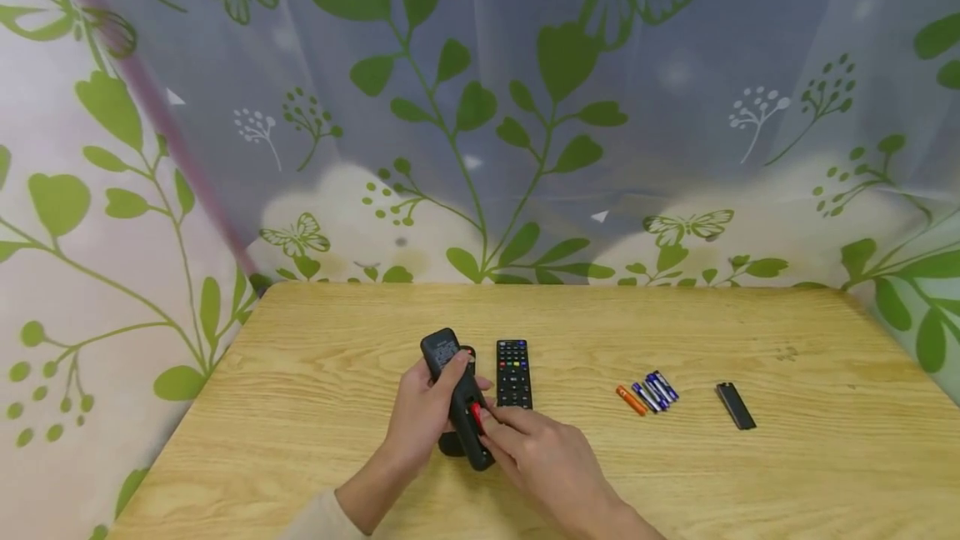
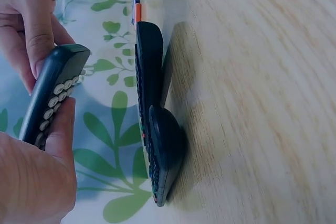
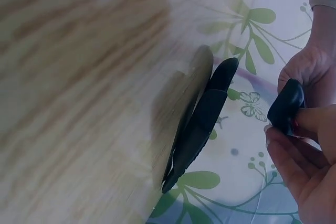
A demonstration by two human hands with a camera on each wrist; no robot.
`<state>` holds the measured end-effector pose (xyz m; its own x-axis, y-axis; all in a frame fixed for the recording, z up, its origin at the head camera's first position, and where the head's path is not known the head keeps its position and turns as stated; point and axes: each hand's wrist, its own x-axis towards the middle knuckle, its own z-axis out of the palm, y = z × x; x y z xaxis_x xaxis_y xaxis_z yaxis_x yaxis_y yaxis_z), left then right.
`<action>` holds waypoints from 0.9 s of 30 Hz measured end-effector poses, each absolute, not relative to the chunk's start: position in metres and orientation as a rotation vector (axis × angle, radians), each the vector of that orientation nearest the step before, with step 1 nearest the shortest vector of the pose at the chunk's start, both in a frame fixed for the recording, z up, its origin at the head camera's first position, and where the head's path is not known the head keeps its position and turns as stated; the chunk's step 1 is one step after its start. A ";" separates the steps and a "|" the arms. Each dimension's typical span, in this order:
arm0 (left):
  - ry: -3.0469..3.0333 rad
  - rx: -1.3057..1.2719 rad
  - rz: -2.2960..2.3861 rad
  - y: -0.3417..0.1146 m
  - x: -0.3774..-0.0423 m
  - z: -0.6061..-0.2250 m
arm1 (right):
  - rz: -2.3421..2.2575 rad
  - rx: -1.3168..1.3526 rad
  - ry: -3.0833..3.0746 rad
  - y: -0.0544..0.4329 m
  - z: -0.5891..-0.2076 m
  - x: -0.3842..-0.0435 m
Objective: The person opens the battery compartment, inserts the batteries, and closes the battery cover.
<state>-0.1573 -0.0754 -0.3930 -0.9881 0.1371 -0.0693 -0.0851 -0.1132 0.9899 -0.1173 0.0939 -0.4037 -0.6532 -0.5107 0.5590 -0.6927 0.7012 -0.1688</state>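
My left hand [image 1: 416, 415] grips a black remote control [image 1: 444, 348], its back turned up and its battery compartment open. A red battery [image 1: 477, 415] shows in the compartment, partly covered by the fingertips of my right hand [image 1: 551, 452], which pinch it. In the left wrist view the held remote [image 2: 58, 69] is tilted above the table, its pale round buttons against the left fingers. The right wrist view shows its dark end [image 3: 286, 103] between both hands.
A second black remote [image 1: 513, 369] lies face up behind my hands. Another dark remote [image 1: 452, 445] lies mostly hidden beneath the held one. To the right are an orange battery [image 1: 631, 400], several blue-and-white batteries [image 1: 656, 391] and a black battery cover [image 1: 736, 405]. Patterned curtain [image 1: 480, 148] borders the wooden table [image 1: 337, 332].
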 end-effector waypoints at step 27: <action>1.987 -0.010 2.180 -0.080 -0.160 -0.400 | 0.623 0.426 -2.862 0.208 -0.402 -0.165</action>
